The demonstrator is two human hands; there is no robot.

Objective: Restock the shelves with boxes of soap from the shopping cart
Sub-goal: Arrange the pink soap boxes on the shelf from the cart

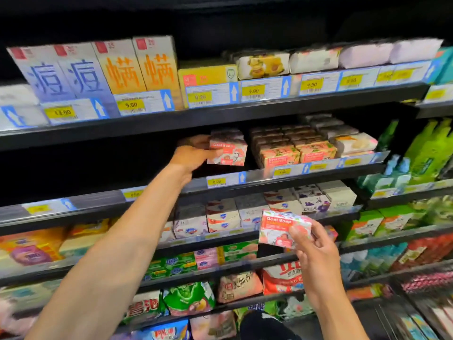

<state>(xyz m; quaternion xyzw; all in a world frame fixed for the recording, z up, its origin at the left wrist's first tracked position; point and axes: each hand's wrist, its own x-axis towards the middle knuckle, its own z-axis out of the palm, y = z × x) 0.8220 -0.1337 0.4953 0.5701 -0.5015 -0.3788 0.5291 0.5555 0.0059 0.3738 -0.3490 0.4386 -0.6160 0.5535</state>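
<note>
Fingers of left hand [193,153] around shelf-level soap box [228,149], right hand [316,246] gripping another soap box [282,228].

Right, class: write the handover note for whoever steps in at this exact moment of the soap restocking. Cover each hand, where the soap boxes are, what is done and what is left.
Left hand: holds a small stack of Goat Soap boxes at the second shelf, in the gap left of the orange Goat Soap rows.
Right hand: grips one more Goat Soap box, held in front of the lower shelves.
Done: the stack has reached the shelf but is not released.
Left: set the stack down, then shelve the right hand's box. The cart is out of view.
</note>
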